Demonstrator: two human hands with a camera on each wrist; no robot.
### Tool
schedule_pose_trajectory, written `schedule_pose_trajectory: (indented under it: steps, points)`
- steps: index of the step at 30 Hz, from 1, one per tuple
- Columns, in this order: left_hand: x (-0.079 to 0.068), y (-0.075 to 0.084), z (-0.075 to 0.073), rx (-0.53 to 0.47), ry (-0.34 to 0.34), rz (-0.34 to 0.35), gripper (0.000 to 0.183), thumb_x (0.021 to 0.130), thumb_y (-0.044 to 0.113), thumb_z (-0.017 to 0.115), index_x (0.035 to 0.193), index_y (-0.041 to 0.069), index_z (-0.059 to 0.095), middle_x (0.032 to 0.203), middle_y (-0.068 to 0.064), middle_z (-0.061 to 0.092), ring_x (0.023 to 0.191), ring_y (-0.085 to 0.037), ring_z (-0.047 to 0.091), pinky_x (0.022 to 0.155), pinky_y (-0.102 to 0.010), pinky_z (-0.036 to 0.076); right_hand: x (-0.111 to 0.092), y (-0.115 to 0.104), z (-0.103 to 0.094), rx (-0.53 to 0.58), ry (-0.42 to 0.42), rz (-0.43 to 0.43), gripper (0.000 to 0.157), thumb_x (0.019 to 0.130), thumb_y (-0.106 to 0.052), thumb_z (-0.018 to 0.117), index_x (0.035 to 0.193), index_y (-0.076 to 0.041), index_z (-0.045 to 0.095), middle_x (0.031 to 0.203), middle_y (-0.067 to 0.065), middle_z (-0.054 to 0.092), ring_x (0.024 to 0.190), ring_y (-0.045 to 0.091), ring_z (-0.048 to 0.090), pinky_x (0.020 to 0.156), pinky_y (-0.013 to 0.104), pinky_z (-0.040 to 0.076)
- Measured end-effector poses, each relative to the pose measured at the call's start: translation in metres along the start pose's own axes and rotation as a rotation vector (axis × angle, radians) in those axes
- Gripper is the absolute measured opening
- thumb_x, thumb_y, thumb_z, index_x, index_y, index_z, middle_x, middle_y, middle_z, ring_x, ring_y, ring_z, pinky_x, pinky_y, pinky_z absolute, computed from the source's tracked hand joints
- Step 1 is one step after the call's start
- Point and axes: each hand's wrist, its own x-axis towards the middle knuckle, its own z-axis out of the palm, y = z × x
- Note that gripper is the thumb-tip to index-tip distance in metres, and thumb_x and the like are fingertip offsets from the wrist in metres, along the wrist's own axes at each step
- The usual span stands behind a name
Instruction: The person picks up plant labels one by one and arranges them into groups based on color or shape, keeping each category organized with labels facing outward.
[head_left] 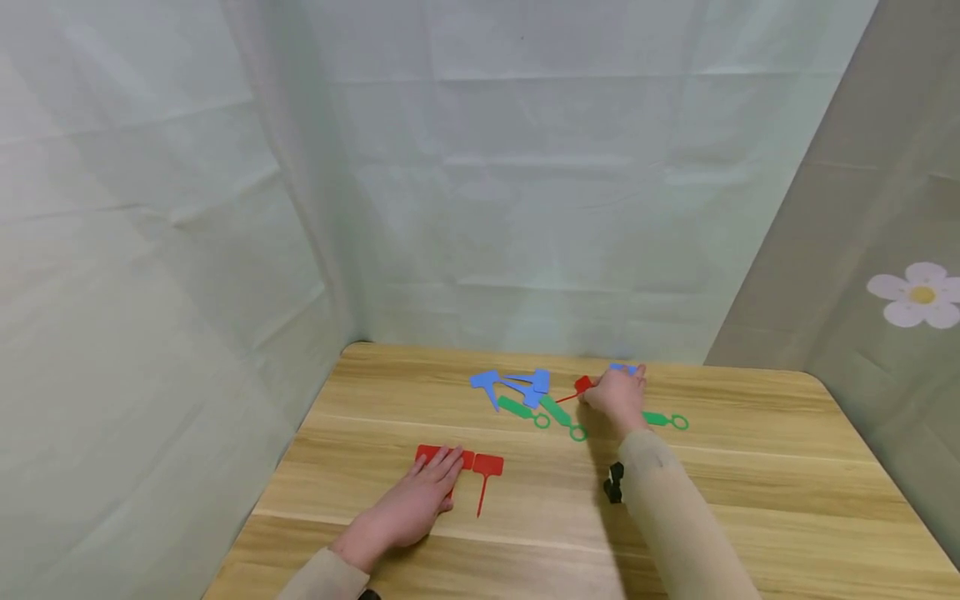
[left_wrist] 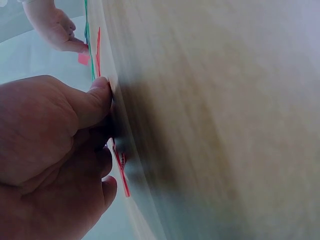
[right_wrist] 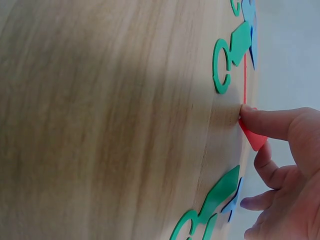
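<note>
Fingers laid out straight, my left hand (head_left: 423, 500) rests on red T-shaped plant labels (head_left: 426, 451), covering much of them. Another red label (head_left: 488, 466) lies just right of its fingertips, stem toward me. Farther back, my right hand (head_left: 618, 396) pinches a red label (right_wrist: 254, 134) by its head between thumb and index finger, the thin stem pointing left. A green ring-ended tag (head_left: 557, 410) lies left of that hand. Another green tag (head_left: 663, 420) and a blue label (head_left: 621, 367) are on its other side, partly hidden by it.
Several blue T-shaped labels (head_left: 487, 380) overlap in a loose group at the back middle of the wooden table (head_left: 750, 483), with a green tag (head_left: 517, 408) beside them. Pale cloth (head_left: 525, 208) hangs behind the table's back edge and along the sides.
</note>
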Motion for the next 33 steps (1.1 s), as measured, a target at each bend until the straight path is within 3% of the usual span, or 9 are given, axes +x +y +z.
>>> schedule_pose_trajectory:
  steps: [6,12,16,19,27,33]
  points:
    - [0.002,0.001,-0.001,-0.003,-0.001,0.002,0.062,0.109,0.019,0.062,0.162,-0.005,0.04,0.174,-0.017,0.029,0.16,-0.04,0.025,0.126,-0.063,0.025,0.002,0.008,0.001,0.001,-0.019,0.013,0.034,0.091,-0.032,0.082,0.107,-0.002,0.083,0.159,0.04,0.038,0.155,0.063,-0.008,0.128,0.067,0.003]
    - [0.001,0.003,-0.003,-0.014,-0.022,-0.01,0.063,0.109,0.02,0.061,0.162,-0.005,0.039,0.175,-0.017,0.027,0.16,-0.041,0.023,0.126,-0.064,0.023,-0.002,0.013,-0.002,0.025,-0.016,-0.001,0.036,0.093,-0.038,0.083,0.077,-0.006,0.077,0.158,0.04,0.04,0.154,0.064,-0.011,0.128,0.067,0.001]
    - [0.0,0.003,-0.002,-0.019,-0.012,-0.013,0.062,0.109,0.019,0.062,0.162,-0.005,0.04,0.174,-0.017,0.028,0.161,-0.04,0.024,0.126,-0.063,0.023,-0.002,0.016,-0.002,0.059,0.01,-0.031,0.041,0.093,-0.038,0.084,0.071,-0.008,0.066,0.131,0.032,0.065,0.156,0.062,-0.006,0.128,0.066,0.0]
    - [-0.001,0.001,0.001,-0.012,0.01,0.003,0.062,0.11,0.019,0.06,0.162,-0.005,0.039,0.174,-0.018,0.028,0.16,-0.041,0.024,0.126,-0.064,0.024,-0.001,0.019,-0.002,0.078,0.034,-0.059,0.043,0.095,-0.038,0.082,0.073,-0.006,0.063,0.112,0.027,0.07,0.157,0.061,0.0,0.128,0.066,0.0]
    - [0.001,0.001,0.0,-0.03,0.002,-0.009,0.062,0.109,0.019,0.061,0.162,-0.005,0.038,0.174,-0.019,0.028,0.16,-0.041,0.023,0.126,-0.064,0.023,-0.004,0.02,-0.004,0.241,0.146,-0.132,0.041,0.099,-0.035,0.08,0.1,0.006,0.075,0.136,0.033,0.065,0.155,0.053,0.027,0.13,0.061,0.007]
    - [-0.001,0.002,-0.004,-0.014,-0.001,-0.021,0.063,0.108,0.018,0.064,0.162,-0.005,0.04,0.174,-0.018,0.029,0.16,-0.04,0.024,0.126,-0.062,0.024,-0.017,0.015,-0.003,0.354,0.089,-0.217,0.038,0.102,-0.032,0.077,0.108,0.005,0.078,0.159,0.027,0.048,0.157,0.057,0.018,0.125,0.068,0.023]
